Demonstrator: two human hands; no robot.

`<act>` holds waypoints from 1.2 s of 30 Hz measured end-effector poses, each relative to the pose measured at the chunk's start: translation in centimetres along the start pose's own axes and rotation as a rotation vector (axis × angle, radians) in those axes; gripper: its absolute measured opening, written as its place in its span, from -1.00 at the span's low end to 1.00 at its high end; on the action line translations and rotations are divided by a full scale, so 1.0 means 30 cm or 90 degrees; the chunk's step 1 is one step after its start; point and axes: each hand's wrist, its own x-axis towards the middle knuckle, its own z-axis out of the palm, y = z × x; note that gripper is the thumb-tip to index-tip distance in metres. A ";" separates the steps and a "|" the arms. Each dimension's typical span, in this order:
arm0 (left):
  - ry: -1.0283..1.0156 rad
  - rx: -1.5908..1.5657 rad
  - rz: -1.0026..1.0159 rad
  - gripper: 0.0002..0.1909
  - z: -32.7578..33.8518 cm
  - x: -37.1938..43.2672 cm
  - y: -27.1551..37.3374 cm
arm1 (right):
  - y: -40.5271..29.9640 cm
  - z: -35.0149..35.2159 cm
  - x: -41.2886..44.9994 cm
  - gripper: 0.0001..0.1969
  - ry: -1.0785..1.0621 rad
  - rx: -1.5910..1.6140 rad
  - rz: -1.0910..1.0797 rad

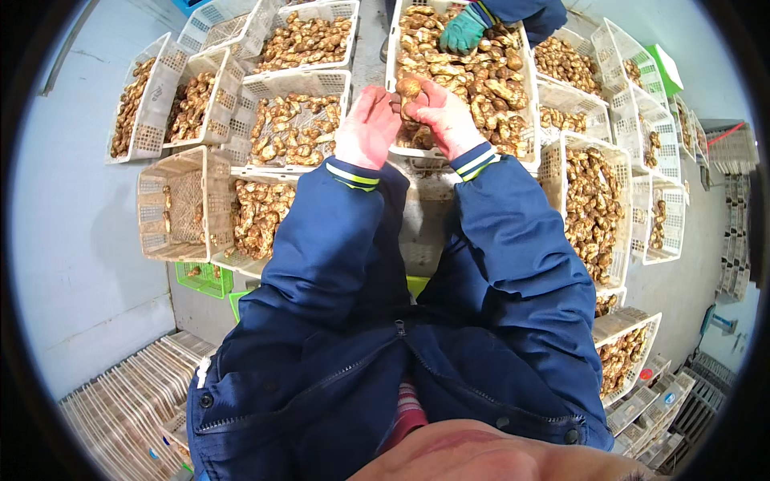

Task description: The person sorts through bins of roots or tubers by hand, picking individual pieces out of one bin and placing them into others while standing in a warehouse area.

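My right hand (446, 117) grips a brown-capped matsutake mushroom (409, 89) between thumb and fingers, cap upward. Close against its left side is my left hand (366, 127), palm turned inward; whether its fingertips also grip the mushroom is hard to see. Both hands are over the near edge of a large white plastic crate (391, 57) filled with loose matsutake mushrooms (490, 90). At the crate's far side, another person's green-gloved hand (463, 31) rests among the mushrooms.
To the left, a shallow-filled crate (295, 162) and a fuller crate (260, 216) hold mushrooms. A nearly bare crate (177, 237) stands beyond them. More mushrooms fill a crate (625, 210) on the right. Nested crates (129, 391) are stacked at lower left; a green basket (204, 279) sits lower down.
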 end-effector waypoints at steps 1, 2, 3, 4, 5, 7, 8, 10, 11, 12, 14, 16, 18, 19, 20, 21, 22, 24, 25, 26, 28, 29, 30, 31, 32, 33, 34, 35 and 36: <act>0.078 0.080 0.009 -0.73 -0.009 0.001 0.004 | -0.013 -0.027 -0.004 -0.42 -0.019 0.045 0.050; 0.073 0.074 0.037 -0.72 -0.015 0.004 -0.007 | -0.019 -0.047 -0.017 -0.47 -0.017 0.077 0.037; 0.068 0.071 0.070 -0.71 -0.024 0.006 -0.005 | -0.021 -0.046 -0.020 -0.51 -0.020 0.112 0.024; 0.109 0.098 0.036 -0.69 -0.032 0.012 0.006 | -0.016 -0.044 -0.013 -0.56 -0.004 0.170 0.035; 0.106 0.098 0.024 -0.69 -0.042 0.010 0.008 | -0.014 -0.039 -0.006 -0.59 0.013 0.228 0.046; 0.097 0.114 0.017 -0.68 -0.047 0.013 -0.001 | -0.028 -0.039 -0.007 -0.57 -0.003 0.323 0.073; 0.093 0.112 0.015 -0.68 -0.049 0.016 -0.003 | -0.026 -0.039 -0.008 -0.57 -0.002 0.319 0.070; 0.024 0.116 0.008 -0.66 -0.047 0.011 0.003 | -0.017 -0.024 -0.007 -0.47 -0.049 0.270 0.025; 0.023 0.115 0.010 -0.66 -0.049 0.012 0.005 | -0.018 -0.021 -0.009 -0.47 -0.051 0.267 0.026; -0.012 0.110 0.000 -0.66 -0.058 0.014 0.005 | -0.025 -0.010 -0.017 -0.42 -0.047 0.260 0.039; -0.075 0.104 -0.024 -0.70 -0.074 0.023 0.014 | -0.028 0.000 -0.016 -0.41 -0.059 0.241 0.043; -0.056 0.098 -0.019 -0.68 -0.044 0.015 -0.009 | -0.023 -0.023 -0.019 -0.42 -0.064 0.228 0.038; -0.141 0.077 -0.046 -0.64 -0.035 0.019 -0.003 | -0.028 -0.029 -0.018 -0.45 -0.078 0.226 0.045; -0.140 0.075 -0.044 -0.64 -0.042 0.017 -0.001 | -0.029 -0.025 -0.018 -0.45 -0.079 0.225 0.047; -0.135 0.080 -0.042 -0.64 -0.049 0.015 0.001 | -0.028 -0.021 -0.018 -0.48 -0.064 0.220 0.063; -0.133 0.085 -0.043 -0.65 -0.040 0.014 0.001 | -0.033 -0.022 -0.020 -0.50 -0.048 0.214 0.075; -0.073 0.109 -0.050 -0.64 -0.032 0.013 0.003 | -0.011 -0.043 -0.016 -0.55 -0.027 0.005 0.034; -0.071 0.113 -0.044 -0.65 -0.016 0.009 -0.001 | 0.007 -0.061 -0.010 -0.57 -0.024 0.101 0.052; -0.068 0.117 -0.037 -0.66 -0.014 0.006 -0.004 | 0.015 -0.068 -0.007 -0.58 -0.022 0.198 0.069; -0.068 0.117 -0.039 -0.66 -0.016 0.005 -0.005 | 0.017 -0.079 -0.002 -0.54 -0.045 0.274 0.101; -0.059 0.096 -0.010 -0.67 -0.045 -0.004 0.009 | 0.002 -0.003 -0.009 -0.50 -0.035 0.269 0.099; -0.056 0.098 -0.009 -0.67 -0.056 -0.006 0.020 | -0.004 0.027 -0.011 -0.46 -0.024 0.262 0.094; -0.044 0.087 -0.010 -0.69 -0.052 0.003 0.017 | 0.000 0.010 -0.014 -0.41 -0.053 0.231 0.079; -0.033 0.076 -0.012 -0.71 -0.049 0.011 0.013 | 0.008 -0.004 -0.013 -0.38 -0.058 0.188 0.060; -0.038 0.093 -0.016 -0.69 -0.045 0.017 0.007 | 0.005 -0.025 -0.016 -0.37 -0.067 0.178 0.057; -0.149 0.119 -0.036 -0.67 -0.041 0.026 0.003 | -0.005 -0.036 -0.020 -0.36 -0.076 0.170 0.055; -0.114 0.116 -0.045 -0.66 -0.038 0.029 -0.007 | -0.010 -0.043 -0.020 -0.34 -0.048 0.137 0.049; -0.080 0.113 -0.056 -0.65 -0.034 0.030 -0.018 | -0.016 -0.054 -0.031 -0.36 0.006 0.156 0.067; -0.146 0.106 -0.076 -0.64 -0.043 0.040 -0.006 | -0.020 -0.057 -0.028 -0.36 -0.013 0.162 0.075</act>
